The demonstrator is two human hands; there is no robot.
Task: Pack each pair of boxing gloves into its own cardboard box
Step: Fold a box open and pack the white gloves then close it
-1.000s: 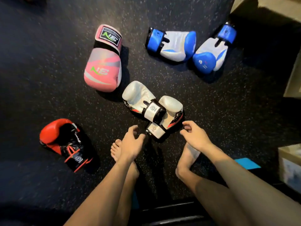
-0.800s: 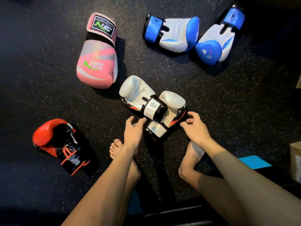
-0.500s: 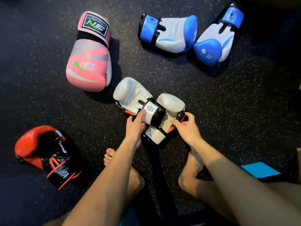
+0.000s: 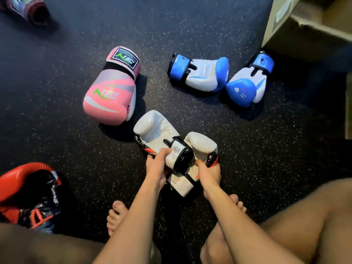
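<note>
While the person's bare feet (image 4: 115,216) rest on the speckled black floor (image 4: 57,130) just behind the wrists, the left hand (image 4: 156,169) grips the strapped cuff of one of two white boxing gloves (image 4: 155,130). The right hand (image 4: 209,175) curls round the side of the other, and the pair lies crossed between both palms. Well to the left of the left hand lies a red-and-black glove (image 4: 26,187). Beyond the fingers sit a pink glove (image 4: 112,90), left, and two blue-and-white gloves (image 4: 202,75), right. Farthest, past the right hand, stands a cardboard box (image 4: 280,21).
</note>
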